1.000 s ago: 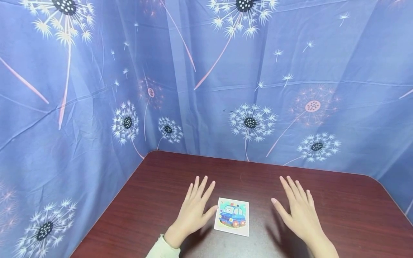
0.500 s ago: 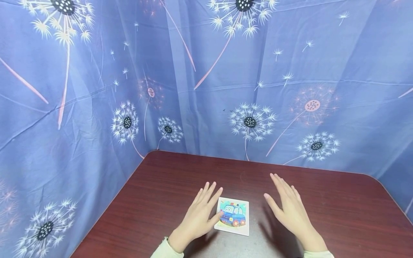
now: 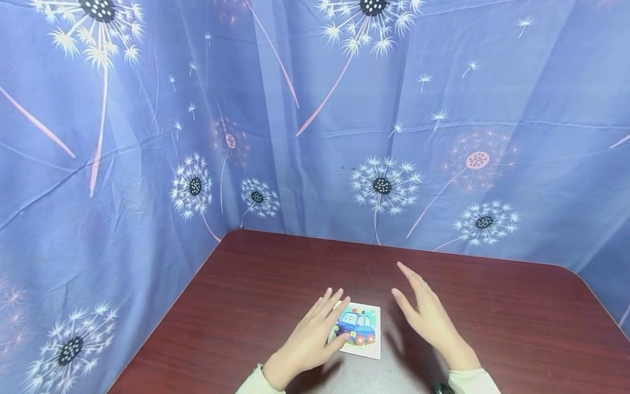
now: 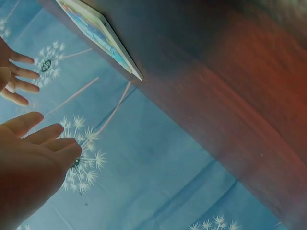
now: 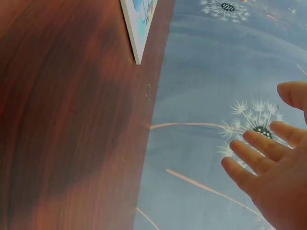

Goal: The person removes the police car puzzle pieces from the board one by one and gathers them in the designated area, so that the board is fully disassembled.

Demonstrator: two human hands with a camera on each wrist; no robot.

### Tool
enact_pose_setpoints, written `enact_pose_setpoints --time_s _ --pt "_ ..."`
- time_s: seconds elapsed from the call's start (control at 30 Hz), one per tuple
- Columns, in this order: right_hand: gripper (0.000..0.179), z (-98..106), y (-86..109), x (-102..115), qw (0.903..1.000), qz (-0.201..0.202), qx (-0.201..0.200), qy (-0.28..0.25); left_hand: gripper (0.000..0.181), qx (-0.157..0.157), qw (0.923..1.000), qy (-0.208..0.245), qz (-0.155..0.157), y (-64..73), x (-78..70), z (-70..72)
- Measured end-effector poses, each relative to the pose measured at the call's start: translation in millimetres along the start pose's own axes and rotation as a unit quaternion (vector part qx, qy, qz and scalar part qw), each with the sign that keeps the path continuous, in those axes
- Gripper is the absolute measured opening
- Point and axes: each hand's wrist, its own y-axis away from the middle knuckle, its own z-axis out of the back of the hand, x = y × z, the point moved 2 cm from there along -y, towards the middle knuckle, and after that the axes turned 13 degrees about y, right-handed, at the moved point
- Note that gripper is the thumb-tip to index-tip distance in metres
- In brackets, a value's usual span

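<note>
A square picture puzzle board (image 3: 366,328) with a white border and a blue cartoon police car lies flat on the table. My left hand (image 3: 312,336) is raised at its left side, fingers straight, and covers part of its left edge in the head view. To the right of the board my right hand (image 3: 430,317) hovers with fingers extended and thumb apart, holding nothing. In the left wrist view the board (image 4: 103,36) shows edge-on at the top, and both hands appear at the left. The right wrist view catches only one corner of the board (image 5: 140,28).
The dark red wooden table (image 3: 266,262) has rounded far corners. Blue curtains (image 3: 315,164) printed with dandelions hang behind it and along its left side. A small dark object (image 3: 443,388) shows by the right sleeve.
Both hands have moved inward toward the board, the left one rightward until it overlaps the board's left edge in the head view, the right one leftward. The board stays in place.
</note>
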Motion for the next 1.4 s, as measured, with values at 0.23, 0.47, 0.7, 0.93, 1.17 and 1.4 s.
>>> enact_pose_setpoints --time_s 0.23,0.47,0.7,0.93,1.17,1.4 --pt "0.056 -11.7 -6.8 3.3 0.9994 0.006 -0.011 -0.033 0.061 0.024 0.9994 0.005 -0.024 1.4 -5.7 -7.4" --pt "0.051 -22.6 -12.7 8.5 0.9981 0.017 -0.017 -0.057 0.062 0.042 0.9989 0.004 -0.020 3.0 -9.1 -13.7" --pt "0.048 -32.6 -16.5 10.4 0.9950 0.017 0.003 -0.099 0.062 0.078 0.9969 0.005 -0.009 5.3 -8.5 -21.3" --pt "0.045 -44.6 -19.4 9.8 0.9926 0.026 0.028 -0.115 0.062 0.119 0.9929 0.008 -0.005 5.6 -10.0 -23.6" --pt "0.041 -54.4 -21.0 14.2 0.9863 0.033 0.068 -0.147 0.063 0.152 0.9883 -0.006 0.011 5.7 -15.3 -24.0" --pt "0.039 -64.1 -21.0 18.8 0.9778 0.045 0.109 -0.173 0.064 0.180 0.9830 -0.013 0.031 6.1 -17.1 -24.6"
